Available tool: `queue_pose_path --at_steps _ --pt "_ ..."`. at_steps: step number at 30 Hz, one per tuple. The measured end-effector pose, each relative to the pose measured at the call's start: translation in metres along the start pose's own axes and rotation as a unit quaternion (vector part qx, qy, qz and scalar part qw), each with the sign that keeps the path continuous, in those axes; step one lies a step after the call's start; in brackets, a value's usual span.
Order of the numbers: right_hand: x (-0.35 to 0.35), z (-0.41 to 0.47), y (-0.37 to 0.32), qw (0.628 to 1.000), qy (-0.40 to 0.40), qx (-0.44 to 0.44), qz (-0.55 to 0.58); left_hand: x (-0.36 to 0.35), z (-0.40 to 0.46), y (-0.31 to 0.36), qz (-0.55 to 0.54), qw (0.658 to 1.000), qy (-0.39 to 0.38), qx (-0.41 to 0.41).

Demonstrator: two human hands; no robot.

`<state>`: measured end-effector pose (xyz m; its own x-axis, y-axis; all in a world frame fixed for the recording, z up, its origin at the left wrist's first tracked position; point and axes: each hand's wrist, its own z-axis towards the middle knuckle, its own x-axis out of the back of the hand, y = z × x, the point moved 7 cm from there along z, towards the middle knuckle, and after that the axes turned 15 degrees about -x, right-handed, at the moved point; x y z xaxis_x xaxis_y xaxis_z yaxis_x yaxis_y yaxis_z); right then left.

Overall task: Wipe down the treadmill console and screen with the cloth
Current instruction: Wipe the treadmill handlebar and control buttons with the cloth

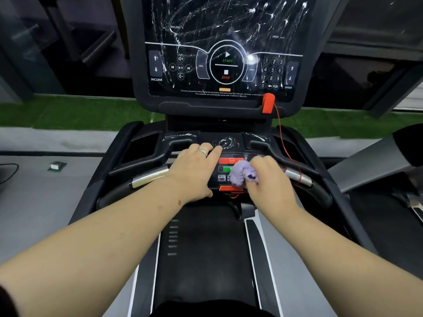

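Observation:
The treadmill screen [225, 49] stands upright ahead, black, covered with white streaks and smears. Below it lies the lower console [226, 143], which also carries white marks. My right hand [269, 177] is shut on a bunched purple cloth [242, 173], pressed on the small button panel [225, 170] with its red and green keys. My left hand [194, 170] rests flat on the console just left of that panel, fingers spread, a ring on one finger.
A red safety clip [267, 102] sits at the screen's lower right, its red cord [282, 138] running down to the right handlebar [297, 177]. Cup wells flank the console. The black running belt [206, 248] lies beneath my arms. Green turf runs behind.

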<state>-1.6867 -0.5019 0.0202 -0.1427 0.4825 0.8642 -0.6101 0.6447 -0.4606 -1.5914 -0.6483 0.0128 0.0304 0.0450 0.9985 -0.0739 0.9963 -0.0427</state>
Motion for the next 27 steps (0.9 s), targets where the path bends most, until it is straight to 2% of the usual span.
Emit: queue_pose_path --at_steps 3,5,7,9,11,14,16,20,22,27 --pt "0.001 -0.011 0.018 0.996 -0.047 0.051 -0.055 0.0 -0.001 -0.002 -0.022 1.0 0.002 0.009" --pt "0.017 0.004 0.032 0.998 -0.011 0.01 -0.055 -0.001 -0.003 -0.002 -0.03 0.999 0.003 0.014" --pt "0.03 0.023 0.039 0.997 0.032 -0.073 -0.018 -0.001 -0.004 -0.001 -0.033 0.999 0.006 0.02" --pt "0.03 0.026 0.031 0.993 0.065 -0.099 -0.002 0.0 -0.004 0.0 -0.031 0.999 0.009 0.023" --pt "0.02 0.014 0.022 0.997 0.048 -0.058 -0.002 0.0 -0.004 -0.001 -0.034 0.999 0.011 0.026" --pt "0.006 -0.005 0.032 0.998 -0.036 0.028 -0.046 -0.001 -0.006 -0.001 -0.043 0.999 0.016 0.029" --pt "0.015 0.002 0.044 0.998 -0.032 0.013 -0.059 -0.002 -0.006 -0.002 -0.046 0.998 0.018 0.03" --pt "0.024 0.005 0.049 0.996 0.04 -0.071 -0.024 -0.001 -0.005 -0.001 -0.051 0.998 0.018 0.033" --pt "0.009 -0.008 0.035 0.997 0.044 -0.053 -0.024 -0.001 -0.005 -0.002 -0.05 0.998 0.017 0.035" --pt "-0.016 -0.014 0.006 0.997 -0.02 0.06 -0.042 -0.001 -0.005 -0.002 -0.046 0.998 0.014 0.03"
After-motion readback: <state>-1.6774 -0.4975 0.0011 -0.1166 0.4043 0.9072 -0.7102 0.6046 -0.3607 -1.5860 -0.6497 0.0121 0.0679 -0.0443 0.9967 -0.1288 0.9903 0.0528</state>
